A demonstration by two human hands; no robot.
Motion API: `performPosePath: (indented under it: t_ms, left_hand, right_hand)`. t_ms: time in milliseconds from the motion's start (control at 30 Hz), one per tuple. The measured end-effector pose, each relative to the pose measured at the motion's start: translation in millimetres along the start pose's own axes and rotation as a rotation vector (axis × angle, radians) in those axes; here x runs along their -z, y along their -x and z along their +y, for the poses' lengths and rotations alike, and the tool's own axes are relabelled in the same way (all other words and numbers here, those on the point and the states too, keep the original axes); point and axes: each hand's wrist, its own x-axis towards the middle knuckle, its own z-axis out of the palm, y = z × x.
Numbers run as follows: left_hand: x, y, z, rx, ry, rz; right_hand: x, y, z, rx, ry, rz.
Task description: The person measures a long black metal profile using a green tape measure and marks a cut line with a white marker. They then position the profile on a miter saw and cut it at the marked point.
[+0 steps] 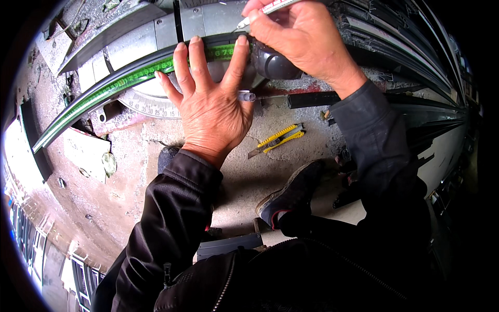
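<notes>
My left hand point(215, 112) lies with its fingers spread over a green tape measure blade point(140, 76). The fingertips rest along a dark narrow strip point(208, 39) beside the blade. Next to the left thumb is a short grey cylindrical piece point(247, 96); whether the thumb touches it I cannot tell. The black tape measure case point(275, 63) sits just right of the left fingers, under my right hand point(306, 44). That hand is closed around a white marker pen point(278, 6), whose tip points down-left, close to the dark strip near the left index fingertip.
A metal saw table with an angle scale point(150, 105) lies under the blade. On the concrete floor is a yellow box cutter point(278, 139), blade out, near my shoe point(293, 192). Long dark profiles point(405, 57) are stacked at the right. Scraps lie at the left.
</notes>
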Motion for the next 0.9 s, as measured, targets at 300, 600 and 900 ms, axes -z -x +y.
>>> performPosePath:
  t_ms: [300,600,900]
  left_hand:
    - [3.4,1.8,-1.2,0.018,-0.028,-0.03]
    - [2.7,3.2,-2.8,0.005,-0.007,-0.005]
    - [4.3,2.2,-2.5,0.006,-0.021,-0.019]
  right_hand:
    - [-3.9,38.1,-44.5,0.148,-0.1,0.231]
    - [-36.8,99.6,-49.1,-0.009,0.062,0.257]
    - [-54.0,103.5,-37.7,-0.082,0.205,0.254]
